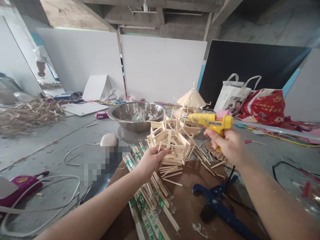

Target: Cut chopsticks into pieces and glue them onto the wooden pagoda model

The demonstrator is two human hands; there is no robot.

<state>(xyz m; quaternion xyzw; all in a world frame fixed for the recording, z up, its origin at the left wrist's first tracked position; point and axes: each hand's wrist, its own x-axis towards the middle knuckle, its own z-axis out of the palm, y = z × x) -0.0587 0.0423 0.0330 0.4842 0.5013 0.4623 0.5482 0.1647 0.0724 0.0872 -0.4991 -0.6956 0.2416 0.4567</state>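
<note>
My left hand (152,160) is closed around the lower left edge of a lattice structure of thin wooden sticks (172,140), holding it above a brown board (190,200). My right hand (228,144) grips a yellow glue gun (211,120) by its handle. The gun's nozzle points left, at the top right of the stick structure. Loose sticks (172,175) lie under the structure. Behind it stands a small stick-built roof model (191,98).
Wrapped chopstick packets (147,206) lie by my left forearm. Blue cutters (220,206) rest on the board at right. A steel bowl (136,115) sits behind, bags (262,105) at back right, a stick pile (27,115) at left, and white cables (50,196) and a pink device (17,186) near left.
</note>
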